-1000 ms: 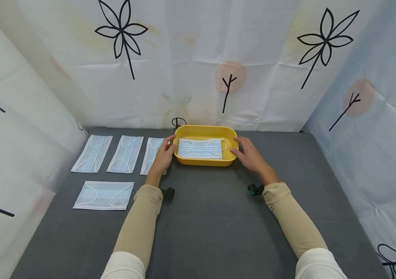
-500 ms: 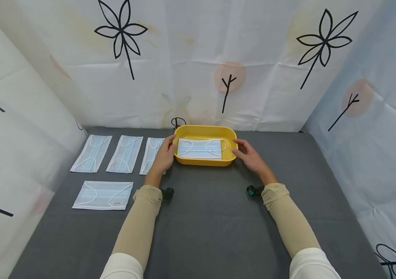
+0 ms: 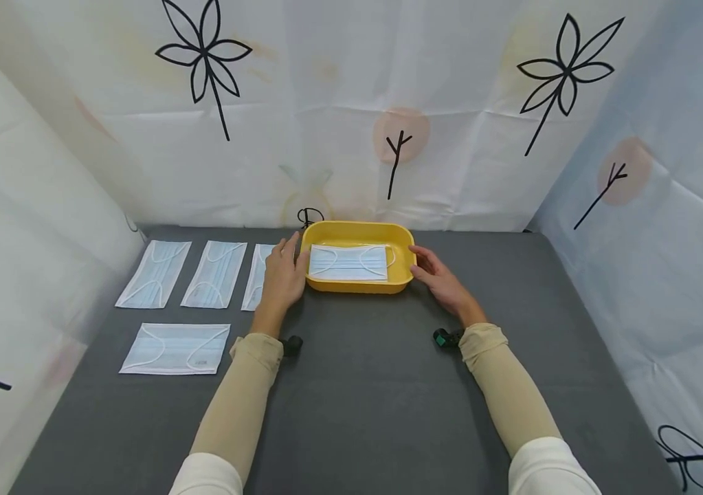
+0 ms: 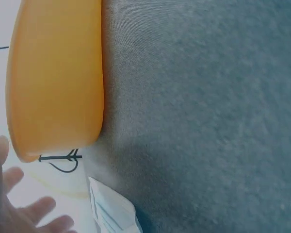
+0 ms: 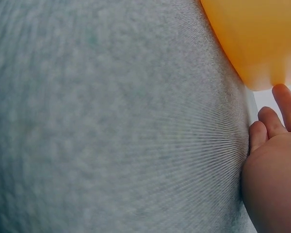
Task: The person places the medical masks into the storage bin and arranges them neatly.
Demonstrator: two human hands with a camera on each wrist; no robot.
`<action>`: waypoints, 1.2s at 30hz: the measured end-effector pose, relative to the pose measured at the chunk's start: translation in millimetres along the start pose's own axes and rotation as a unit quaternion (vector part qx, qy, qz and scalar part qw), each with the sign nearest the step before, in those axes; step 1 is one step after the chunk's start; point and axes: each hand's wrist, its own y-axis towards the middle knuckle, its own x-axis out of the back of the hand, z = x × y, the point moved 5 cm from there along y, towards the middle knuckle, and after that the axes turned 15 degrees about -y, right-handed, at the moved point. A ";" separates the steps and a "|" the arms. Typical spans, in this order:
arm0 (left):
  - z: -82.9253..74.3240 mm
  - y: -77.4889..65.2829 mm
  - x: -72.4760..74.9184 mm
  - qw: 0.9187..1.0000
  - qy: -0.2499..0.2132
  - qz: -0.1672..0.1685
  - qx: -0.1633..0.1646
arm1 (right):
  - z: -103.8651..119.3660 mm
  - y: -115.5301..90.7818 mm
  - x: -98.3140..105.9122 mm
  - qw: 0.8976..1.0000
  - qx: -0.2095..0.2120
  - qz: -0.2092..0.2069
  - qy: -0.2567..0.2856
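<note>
A yellow plastic tray (image 3: 357, 288) stands at the far side of the table, with a pale blue face mask (image 3: 348, 263) lying flat inside it. Just left of the tray is my left hand (image 3: 285, 275), its fingers spread and holding nothing; it partly covers another face mask (image 3: 254, 285). In the left wrist view those fingers show apart from the tray's wall (image 4: 56, 77). At the tray's right end, my right hand (image 3: 440, 280) has its fingers loosely bent. The right wrist view shows one fingertip right at the wall of the tray (image 5: 262, 39).
Two more face masks, one left (image 3: 153, 273) and one beside it (image 3: 214, 273), lie upright in a row left of my left hand. Nearer, a sideways face mask (image 3: 174, 349) rests on the grey tabletop (image 3: 363, 399). A patterned white curtain (image 3: 326, 137) rises behind the table.
My left hand has come off the tray's left rim and its fingers have spread out to the left. My right hand stays at the tray's right end. The head view has shifted slightly.
</note>
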 end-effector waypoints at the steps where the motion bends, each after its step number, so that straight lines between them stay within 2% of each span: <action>1: 1.3 -1.1 1.9 1.000 0.001 -0.007 0.005 | 0.6 0.0 -0.7 1.000 -0.002 0.001 0.000; 4: 4.8 -4.3 8.1 1.000 0.010 -0.020 0.013 | 1.4 0.0 -1.7 1.000 -0.005 0.004 -0.005; 7: 8.0 -8.7 15.7 0.998 0.039 -0.032 0.021 | 1.5 0.5 -1.3 1.000 -0.004 0.004 -0.006; 12: 17.2 -16.9 25.1 0.993 0.102 -0.034 0.045 | 0.6 2.6 0.2 1.000 -0.003 0.001 -0.009; 15: 22.8 -21.9 28.1 0.992 0.114 -0.030 0.050 | -0.8 3.7 0.3 1.000 -0.004 0.000 -0.009; 24: 35.3 -38.2 31.9 0.991 0.119 -0.019 0.055 | -0.1 2.7 0.1 1.000 -0.011 -0.004 -0.002; 31: 42.8 -47.2 37.7 0.991 0.095 -0.033 0.090 | 1.5 1.1 -2.0 1.000 -0.017 -0.002 -0.008; 36: 45.8 -48.7 42.5 0.991 0.085 -0.042 0.096 | -0.7 1.0 -2.7 1.000 -0.018 -0.003 -0.005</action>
